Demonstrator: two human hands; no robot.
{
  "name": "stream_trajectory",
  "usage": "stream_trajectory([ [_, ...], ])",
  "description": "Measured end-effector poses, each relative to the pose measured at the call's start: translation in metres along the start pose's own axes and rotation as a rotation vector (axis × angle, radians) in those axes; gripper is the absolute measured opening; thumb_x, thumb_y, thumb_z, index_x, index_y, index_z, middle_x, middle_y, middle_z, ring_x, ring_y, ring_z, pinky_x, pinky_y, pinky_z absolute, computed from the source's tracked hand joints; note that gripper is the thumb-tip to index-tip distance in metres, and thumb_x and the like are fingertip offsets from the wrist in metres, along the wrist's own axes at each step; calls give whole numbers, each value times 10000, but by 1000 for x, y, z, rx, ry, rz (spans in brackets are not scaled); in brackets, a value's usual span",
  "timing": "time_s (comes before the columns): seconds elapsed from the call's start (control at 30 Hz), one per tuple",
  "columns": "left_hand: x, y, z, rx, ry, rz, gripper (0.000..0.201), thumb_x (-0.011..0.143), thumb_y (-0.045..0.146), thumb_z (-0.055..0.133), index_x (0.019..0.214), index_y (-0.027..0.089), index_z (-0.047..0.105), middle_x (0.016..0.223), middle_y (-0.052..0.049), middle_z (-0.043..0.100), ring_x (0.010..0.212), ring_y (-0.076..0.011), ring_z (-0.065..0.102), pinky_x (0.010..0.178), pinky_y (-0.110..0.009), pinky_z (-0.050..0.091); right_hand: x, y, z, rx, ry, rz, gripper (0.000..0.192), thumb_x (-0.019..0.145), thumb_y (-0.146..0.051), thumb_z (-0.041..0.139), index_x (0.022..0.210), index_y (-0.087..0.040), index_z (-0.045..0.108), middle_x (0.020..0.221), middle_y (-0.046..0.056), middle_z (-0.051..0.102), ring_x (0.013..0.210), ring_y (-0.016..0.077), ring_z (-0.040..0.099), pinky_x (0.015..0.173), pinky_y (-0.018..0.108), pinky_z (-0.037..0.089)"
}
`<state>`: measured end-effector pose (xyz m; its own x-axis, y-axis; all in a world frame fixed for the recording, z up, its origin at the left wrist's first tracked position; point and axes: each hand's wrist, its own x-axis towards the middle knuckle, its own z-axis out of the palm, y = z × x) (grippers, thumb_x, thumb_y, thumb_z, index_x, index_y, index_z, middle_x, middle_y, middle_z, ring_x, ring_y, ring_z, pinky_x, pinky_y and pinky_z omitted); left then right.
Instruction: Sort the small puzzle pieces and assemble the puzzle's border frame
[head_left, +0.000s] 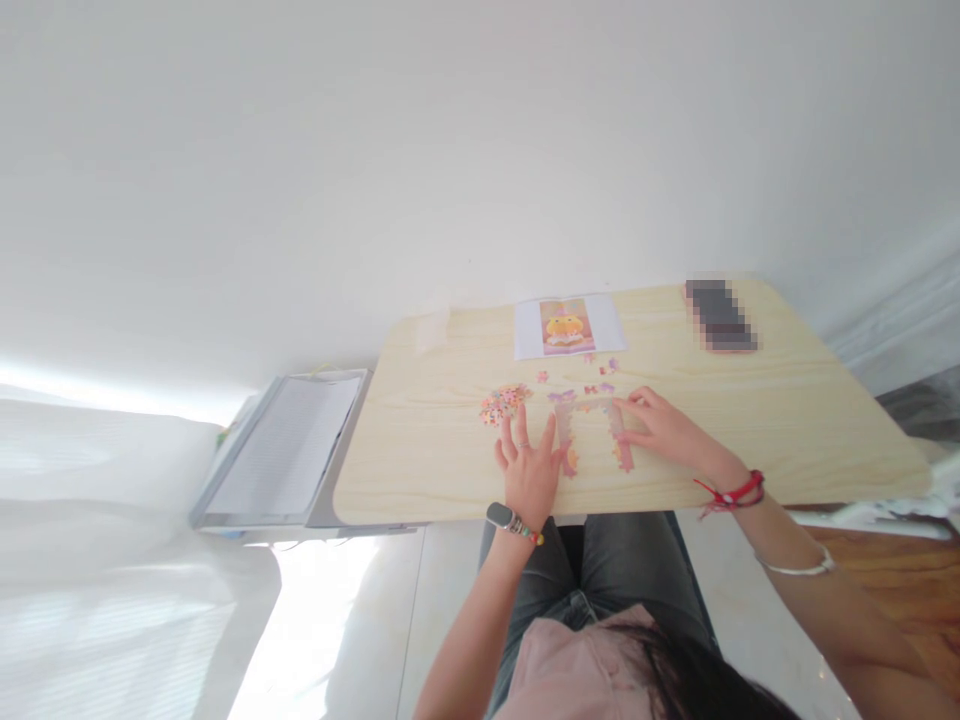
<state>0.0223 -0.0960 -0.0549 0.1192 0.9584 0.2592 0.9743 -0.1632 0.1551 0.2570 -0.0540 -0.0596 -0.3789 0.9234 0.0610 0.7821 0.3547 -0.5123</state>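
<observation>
A partly joined jigsaw puzzle [627,458] lies on the wooden table, forming a top edge and two sides around bare tabletop. My left hand [529,462] rests with fingers spread, its thumb side at the puzzle's left strip and its fingertips near a pile of loose puzzle pieces [504,402]. At the puzzle's upper right corner, my right hand [660,428] touches the edge with thumb and forefinger apart. Several single puzzle pieces [542,377] lie scattered above the joined part. Behind them is a printed reference picture [568,327] of a yellow figure on white paper.
A dark phone-like object [721,316], blurred out, lies at the table's [810,430] back right. A small pale sheet [433,331] is at the back left. Left of the table stands a grey unit with papers [285,445] on top. The white wall [480,150] borders the back edge.
</observation>
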Motion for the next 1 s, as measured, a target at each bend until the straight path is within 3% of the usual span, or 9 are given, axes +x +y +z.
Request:
stream_trajectory([
  [0.43, 1, 0, 0, -17, -91, -21, 388, 829, 404, 521, 1215, 367, 504, 1434, -98, 263, 1313, -365, 203, 962, -543, 329, 3, 0, -3, 16, -9, -14, 371, 819, -371, 494, 1151, -221, 564, 1029, 76, 489, 995, 213, 520, 913, 379, 412],
  [0.6, 2, -4, -8, -49, -36, 0, 405, 840, 271, 523, 1242, 298, 481, 1444, -129, 209, 1323, -354, 183, 966, -523, 342, 34, -6, -10, -39, 43, -88, 302, 837, -290, 461, 1093, -202, 595, 995, 76, 518, 941, 199, 540, 861, 345, 436],
  [0.77, -1, -9, -12, -72, 45, -7, 393, 831, 227, 527, 1221, 253, 492, 1438, -145, 201, 1320, -347, 191, 956, -534, 353, 73, -17, -11, -152, -5, -101, 212, 826, -218, 473, 952, -157, 632, 948, 89, 550, 896, 196, 536, 806, 319, 430],
  [1.0, -10, -13, -12, -90, 42, 6, 382, 822, 232, 541, 1202, 228, 499, 1431, -170, 184, 1314, -366, 192, 932, -549, 369, 84, -18, -2, -211, -39, -90, 121, 784, -143, 496, 719, -151, 598, 903, 84, 559, 875, 186, 529, 765, 287, 410],
])
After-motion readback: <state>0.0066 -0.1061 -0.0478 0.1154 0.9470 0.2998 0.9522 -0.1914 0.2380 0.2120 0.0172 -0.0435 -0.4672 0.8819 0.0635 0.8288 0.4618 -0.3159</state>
